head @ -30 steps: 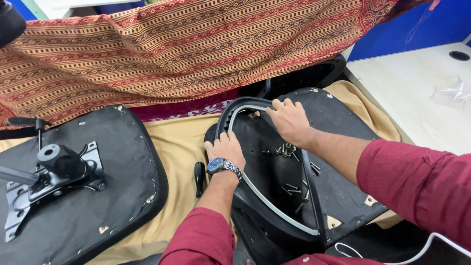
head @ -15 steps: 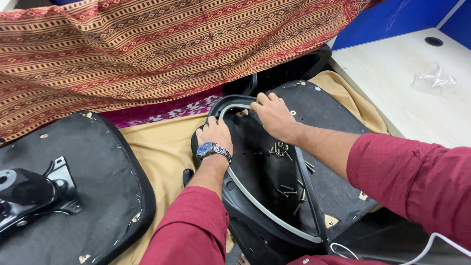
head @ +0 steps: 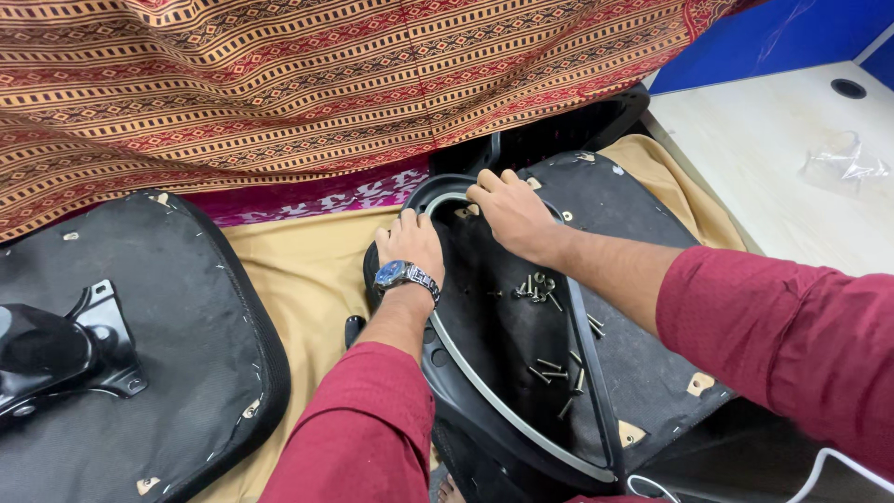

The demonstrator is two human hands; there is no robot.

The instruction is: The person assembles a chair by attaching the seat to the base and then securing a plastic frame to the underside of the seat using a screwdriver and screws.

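A black curved chair part with a grey rim point(head: 484, 396) lies on an upturned black seat cushion point(head: 643, 354). My left hand point(head: 412, 244), with a blue wristwatch, grips the part's upper left edge. My right hand point(head: 510, 212) presses down on its top edge, fingers curled over the rim. Several loose screws point(head: 549, 326) lie inside the part, below my right hand.
A second upturned black seat point(head: 186, 373) with a black metal bracket point(head: 65, 349) lies at the left on tan cloth point(head: 298, 279). A striped patterned fabric point(head: 326, 84) hangs across the back. A pale desk top point(head: 792, 158) with clear plastic wrap point(head: 843, 168) is at the right.
The view has shifted right, so the left seat and bracket sit nearer the frame edge. Both hands stay on the curved part's top rim.
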